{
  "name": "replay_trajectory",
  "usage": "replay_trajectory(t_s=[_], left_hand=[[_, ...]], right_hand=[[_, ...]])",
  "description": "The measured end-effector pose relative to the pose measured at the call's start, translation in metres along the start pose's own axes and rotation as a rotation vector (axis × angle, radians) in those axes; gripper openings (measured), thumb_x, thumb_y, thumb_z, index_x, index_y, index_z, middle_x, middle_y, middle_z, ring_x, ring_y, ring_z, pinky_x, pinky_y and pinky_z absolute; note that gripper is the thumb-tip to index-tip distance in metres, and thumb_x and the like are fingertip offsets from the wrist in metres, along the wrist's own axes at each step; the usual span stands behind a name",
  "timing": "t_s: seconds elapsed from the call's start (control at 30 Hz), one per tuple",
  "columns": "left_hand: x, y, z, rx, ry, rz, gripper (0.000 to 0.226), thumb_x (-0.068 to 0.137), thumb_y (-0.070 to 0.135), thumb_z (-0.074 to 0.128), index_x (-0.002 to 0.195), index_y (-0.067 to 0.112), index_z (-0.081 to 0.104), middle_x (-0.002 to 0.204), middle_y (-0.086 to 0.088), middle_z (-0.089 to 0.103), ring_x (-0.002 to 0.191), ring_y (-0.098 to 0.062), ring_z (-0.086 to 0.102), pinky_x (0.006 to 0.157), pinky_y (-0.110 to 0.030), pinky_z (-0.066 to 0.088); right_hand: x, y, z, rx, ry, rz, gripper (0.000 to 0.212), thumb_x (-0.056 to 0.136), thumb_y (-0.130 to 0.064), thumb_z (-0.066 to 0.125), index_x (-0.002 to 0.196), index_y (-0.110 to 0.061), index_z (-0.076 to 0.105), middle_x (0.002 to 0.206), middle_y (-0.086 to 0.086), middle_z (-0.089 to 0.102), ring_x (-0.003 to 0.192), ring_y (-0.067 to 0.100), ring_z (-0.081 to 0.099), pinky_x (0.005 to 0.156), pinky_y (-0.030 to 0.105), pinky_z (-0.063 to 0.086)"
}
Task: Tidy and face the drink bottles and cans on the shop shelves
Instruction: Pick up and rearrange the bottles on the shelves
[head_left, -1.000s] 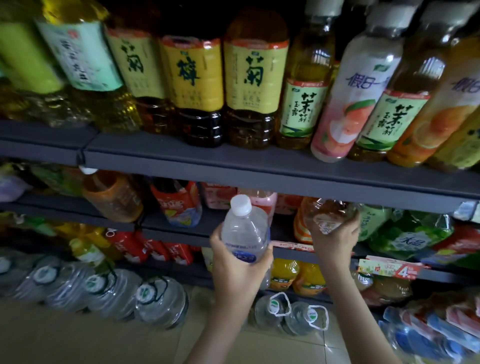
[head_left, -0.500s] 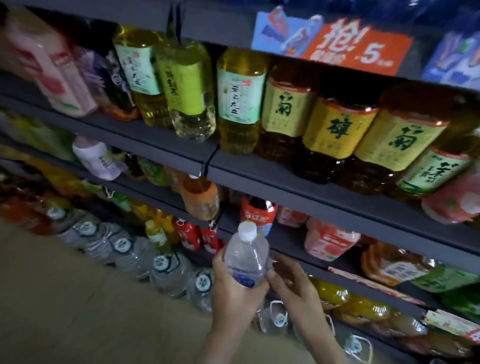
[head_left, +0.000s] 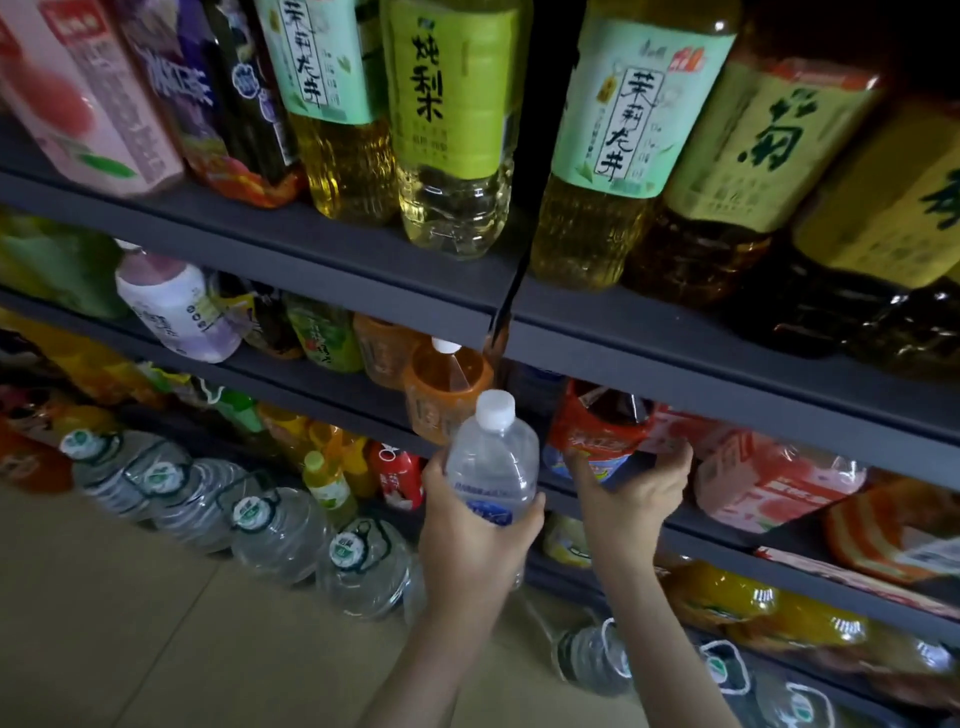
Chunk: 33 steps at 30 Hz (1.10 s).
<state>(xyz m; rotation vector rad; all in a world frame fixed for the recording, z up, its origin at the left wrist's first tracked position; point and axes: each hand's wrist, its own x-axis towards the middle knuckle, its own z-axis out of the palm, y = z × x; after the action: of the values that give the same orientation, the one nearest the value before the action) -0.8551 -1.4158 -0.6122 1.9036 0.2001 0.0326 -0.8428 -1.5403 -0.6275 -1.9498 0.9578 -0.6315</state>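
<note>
You face dark grey shelves that run across the whole frame. Large tea bottles with green and yellow labels stand close together along the top shelf. At the lower left, clear water jugs sit in a row on the pale floor.

On the shelf below the tea, right of centre, a pink drink pack stands just beside a red-labelled bottle. An orange bottle with a white cap is to its left.

Your left hand is wrapped round the lower half of a small clear water bottle. You hold it upright in front of the shelf at lower centre, white cap up.

Your right hand reaches to the base of the red-labelled bottle. Your thumb is on its left side and your fingers are curled round its right.
</note>
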Motion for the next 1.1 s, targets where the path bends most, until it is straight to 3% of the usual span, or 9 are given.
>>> replay_trajectory(t_s=[0.23,0.43,0.5,0.63,0.7,0.77,0.87,1.0,1.1], left_hand=[[0.009,-0.022,0.028,-0.076,0.061,0.051,0.091,0.056,0.027,0.088,0.130,0.024,0.036,0.101,0.019,0.050,0.092,-0.005,0.054,0.060,-0.001,0.039],[0.015,-0.029,0.039,-0.128,0.177,0.271,0.091,0.055,0.024,0.089,0.127,0.026,0.034,0.116,0.011,0.051,0.103,0.003,0.052,0.079,-0.002,0.043],[0.019,-0.027,0.047,-0.151,0.184,0.345,0.091,0.056,0.024,0.088,0.129,0.022,0.034,0.118,0.009,0.051,0.102,0.007,0.050,0.080,0.000,0.041],[0.033,-0.030,0.068,-0.166,0.221,0.523,0.091,0.056,0.020,0.089,0.131,0.010,0.037,0.114,0.018,0.048,0.102,0.020,0.044,0.079,0.006,0.034],[0.042,-0.036,0.078,-0.170,0.233,0.567,0.090,0.057,0.021,0.089,0.131,0.008,0.038,0.113,0.014,0.050,0.105,0.010,0.047,0.078,0.006,0.034],[0.053,-0.044,0.087,-0.186,0.230,0.576,0.092,0.059,0.024,0.088,0.134,0.011,0.036,0.120,0.006,0.053,0.109,-0.004,0.052,0.078,0.000,0.038],[0.068,-0.054,0.101,-0.217,0.261,0.605,0.091,0.062,0.027,0.086,0.136,0.012,0.035,0.119,0.008,0.050,0.106,-0.004,0.050,0.079,-0.005,0.036],[0.086,-0.059,0.115,-0.198,0.307,0.694,0.095,0.070,0.035,0.080,0.142,0.006,0.025,0.135,-0.007,0.043,0.123,-0.017,0.045,0.101,-0.025,0.040],[0.092,-0.066,0.122,-0.072,0.330,0.793,0.095,0.081,0.045,0.064,0.147,0.004,0.011,0.149,-0.016,0.025,0.138,-0.026,0.025,0.111,-0.029,0.021]], right_hand=[[0.027,0.007,0.034,0.150,0.149,-0.089,0.120,0.055,-0.034,0.089,0.145,-0.003,0.015,0.140,0.021,0.031,0.127,0.039,0.030,0.104,0.049,0.030],[0.027,0.042,0.014,0.294,0.087,-0.249,0.107,0.067,-0.021,0.084,0.146,-0.006,0.015,0.138,-0.001,0.024,0.127,0.004,0.018,0.108,0.023,0.017],[0.029,0.046,0.012,0.300,0.073,-0.306,0.102,0.068,-0.018,0.083,0.145,-0.003,0.018,0.137,-0.001,0.027,0.127,0.005,0.020,0.105,0.016,0.016],[0.042,0.047,0.015,0.250,0.062,-0.458,0.091,0.070,-0.026,0.081,0.141,-0.002,0.030,0.139,0.016,0.038,0.129,0.025,0.030,0.106,0.029,0.024],[0.052,0.046,0.017,0.205,0.029,-0.553,0.085,0.073,-0.033,0.078,0.140,-0.003,0.035,0.139,0.016,0.041,0.130,0.024,0.030,0.107,0.034,0.026],[0.061,0.049,0.018,0.187,-0.019,-0.617,0.082,0.076,-0.037,0.075,0.141,-0.005,0.035,0.142,0.012,0.040,0.133,0.023,0.030,0.107,0.031,0.025],[0.073,0.062,0.023,0.202,-0.017,-0.706,0.082,0.075,-0.034,0.076,0.141,-0.008,0.034,0.141,0.009,0.039,0.132,0.020,0.032,0.104,0.022,0.023],[0.075,0.086,0.036,0.302,-0.051,-0.680,0.091,0.073,-0.036,0.078,0.144,-0.016,0.026,0.140,0.003,0.037,0.130,0.017,0.034,0.106,0.029,0.030],[0.077,0.097,0.044,0.367,-0.097,-0.603,0.087,0.068,-0.044,0.079,0.138,-0.016,0.035,0.128,0.002,0.049,0.118,0.019,0.048,0.100,0.041,0.043]])
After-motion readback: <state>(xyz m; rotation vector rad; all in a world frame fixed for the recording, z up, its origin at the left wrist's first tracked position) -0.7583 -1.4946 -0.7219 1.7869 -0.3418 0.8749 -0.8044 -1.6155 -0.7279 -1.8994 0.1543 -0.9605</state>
